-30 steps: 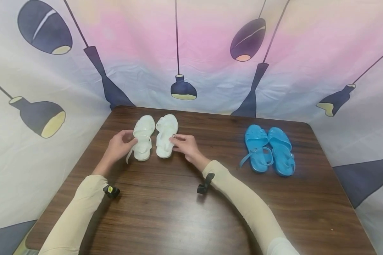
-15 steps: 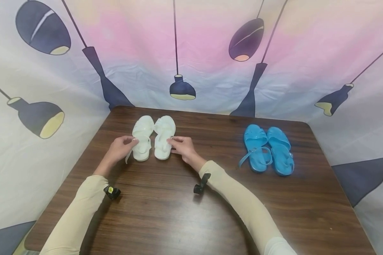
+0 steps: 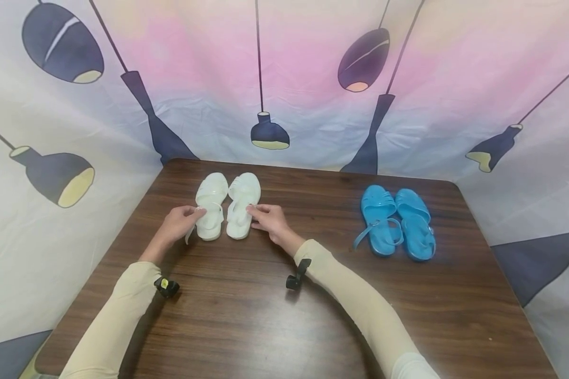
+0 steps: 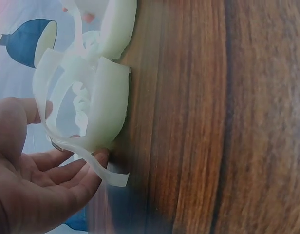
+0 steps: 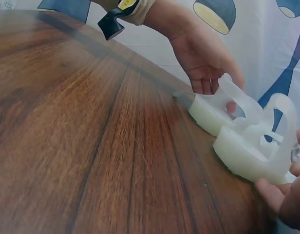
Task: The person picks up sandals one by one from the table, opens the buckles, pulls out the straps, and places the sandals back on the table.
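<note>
Two white jelly sandals lie side by side on the wooden table, toes pointing away from me. My left hand holds the left sandal by its outer side, thumb over the strap and fingers low along the sole. Its loose ankle strap hangs past those fingers in the left wrist view. With thumb and fingers, my right hand grips the outer side of the right sandal, close to a clear buckle in the right wrist view. The toe ends nearly meet, and a narrow gap parts the heels.
A pair of blue jelly sandals, the left one with its strap sticking out and the right one beside it, lies on the right half of the table. A curtain printed with lamps hangs behind the table's far edge.
The right white sandal has shifted slightly left and toward me, with my right hand moving along. My left hand has come a little nearer. The blue sandals stay put.
</note>
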Motion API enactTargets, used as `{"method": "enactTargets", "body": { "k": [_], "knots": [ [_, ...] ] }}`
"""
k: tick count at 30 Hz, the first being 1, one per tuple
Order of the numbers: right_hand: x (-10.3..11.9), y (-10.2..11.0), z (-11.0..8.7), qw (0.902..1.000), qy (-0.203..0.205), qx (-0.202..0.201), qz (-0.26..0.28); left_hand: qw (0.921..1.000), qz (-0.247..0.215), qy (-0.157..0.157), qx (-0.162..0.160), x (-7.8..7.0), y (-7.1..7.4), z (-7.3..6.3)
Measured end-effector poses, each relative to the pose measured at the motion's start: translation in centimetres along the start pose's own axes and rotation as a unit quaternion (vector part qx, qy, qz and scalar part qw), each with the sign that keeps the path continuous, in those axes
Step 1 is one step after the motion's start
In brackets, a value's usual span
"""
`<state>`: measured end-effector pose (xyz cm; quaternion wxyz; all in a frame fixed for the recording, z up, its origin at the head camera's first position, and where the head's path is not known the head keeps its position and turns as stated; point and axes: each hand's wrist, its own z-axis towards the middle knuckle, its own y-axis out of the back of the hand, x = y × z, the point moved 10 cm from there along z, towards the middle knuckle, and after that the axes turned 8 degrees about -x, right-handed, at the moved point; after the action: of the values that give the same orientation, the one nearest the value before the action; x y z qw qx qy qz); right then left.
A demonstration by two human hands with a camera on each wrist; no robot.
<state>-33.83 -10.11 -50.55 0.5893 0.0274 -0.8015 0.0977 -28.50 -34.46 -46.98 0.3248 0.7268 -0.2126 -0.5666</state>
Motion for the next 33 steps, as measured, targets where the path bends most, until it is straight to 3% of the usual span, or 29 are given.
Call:
{"method": "enactTargets", "body": {
  "k": [11, 19, 26, 30, 33],
  "knots": [
    [2.4, 1.4, -0.8, 0.9933, 0.073, -0.009, -0.090, 0.9948, -0.094, 0.031, -0.027, 1.2, 0.9, 0.1],
    [4.2, 1.7, -1.4, 0.9761, 0.139, -0.016, -0.166, 0.9870, -0.149, 0.032, -0.050, 0.9, 2.2, 0.0],
    [7.5, 0.6, -2.9, 0.9434, 0.232, -0.010, -0.237, 0.9795, -0.178, 0.025, -0.091, -0.4, 4.1, -0.5],
    [8.9, -1.0, -3.7, 0.9403, 0.243, 0.021, -0.238, 0.9745, -0.200, 0.011, -0.102, -1.8, 4.7, -1.1],
    [9.3, -2.1, -4.2, 0.9462, 0.229, 0.046, -0.224, 0.9628, -0.249, 0.000, -0.105, -3.2, 4.8, -1.8]
  ]
}}
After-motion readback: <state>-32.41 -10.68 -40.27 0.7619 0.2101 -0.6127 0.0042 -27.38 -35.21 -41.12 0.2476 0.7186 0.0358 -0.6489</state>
